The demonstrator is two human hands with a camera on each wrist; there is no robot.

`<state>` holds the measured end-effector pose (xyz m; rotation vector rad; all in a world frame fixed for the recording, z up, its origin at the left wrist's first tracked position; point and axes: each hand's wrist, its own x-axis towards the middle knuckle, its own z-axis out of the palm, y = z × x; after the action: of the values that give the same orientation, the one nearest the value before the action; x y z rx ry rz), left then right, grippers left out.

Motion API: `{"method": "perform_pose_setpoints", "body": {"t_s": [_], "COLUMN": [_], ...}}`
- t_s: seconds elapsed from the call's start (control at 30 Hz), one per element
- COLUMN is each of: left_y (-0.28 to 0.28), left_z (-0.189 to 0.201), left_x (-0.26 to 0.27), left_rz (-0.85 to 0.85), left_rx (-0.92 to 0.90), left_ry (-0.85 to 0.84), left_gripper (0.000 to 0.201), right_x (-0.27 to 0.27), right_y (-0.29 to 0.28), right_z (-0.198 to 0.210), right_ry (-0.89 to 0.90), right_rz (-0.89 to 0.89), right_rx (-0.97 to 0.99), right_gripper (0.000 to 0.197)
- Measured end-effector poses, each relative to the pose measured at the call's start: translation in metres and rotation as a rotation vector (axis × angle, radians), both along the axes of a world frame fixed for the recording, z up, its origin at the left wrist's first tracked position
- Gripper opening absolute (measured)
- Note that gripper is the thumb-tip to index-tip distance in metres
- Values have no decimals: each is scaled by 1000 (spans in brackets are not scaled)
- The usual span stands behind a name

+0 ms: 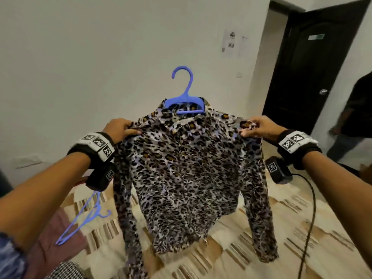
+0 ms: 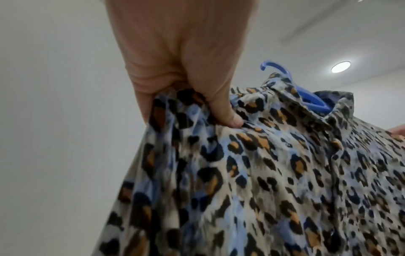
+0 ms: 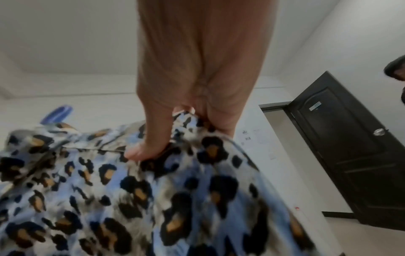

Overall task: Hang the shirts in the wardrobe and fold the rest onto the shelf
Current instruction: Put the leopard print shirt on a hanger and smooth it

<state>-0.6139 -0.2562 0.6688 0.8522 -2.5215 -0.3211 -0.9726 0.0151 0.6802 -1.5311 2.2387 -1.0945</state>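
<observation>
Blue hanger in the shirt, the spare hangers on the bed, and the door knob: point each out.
blue hanger (image 1: 184,83), head view, on its hook stem.
spare hangers (image 1: 84,222), head view, on a thin arm.
door knob (image 1: 323,92), head view, on the knob.

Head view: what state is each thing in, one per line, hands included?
Leopard-print shirt: on the hanger, held up by both shoulders, sleeves hanging.
Blue hanger: inside the shirt's collar, hook free, hooked on nothing.
Left hand: pinching one shoulder.
Right hand: pinching the other shoulder.
Spare blue hangers: lying on the bed.
Dark door: open.
</observation>
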Motion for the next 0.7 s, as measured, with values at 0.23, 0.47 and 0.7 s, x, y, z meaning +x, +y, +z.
{"method": "perform_pose_setpoints", "body": {"t_s": [0.23,0.47,0.7], "left_y": [-16,-53,-78], "left_z": [-54,-89,-119], "left_x": [-8,4,11], "left_rz": [-370,-554,-556], "left_rx": [292,550,674], "left_ry": [11,-211,-174], "left_gripper": [7,30,102], "right_x": [5,39,70], "right_y": [40,72,92], "right_z": [-40,-85,-91], "right_ry": [-16,-158,-292], "right_rz": [-138,-261,-236], "right_rx": [46,139,238], "right_gripper": [17,23,97]}}
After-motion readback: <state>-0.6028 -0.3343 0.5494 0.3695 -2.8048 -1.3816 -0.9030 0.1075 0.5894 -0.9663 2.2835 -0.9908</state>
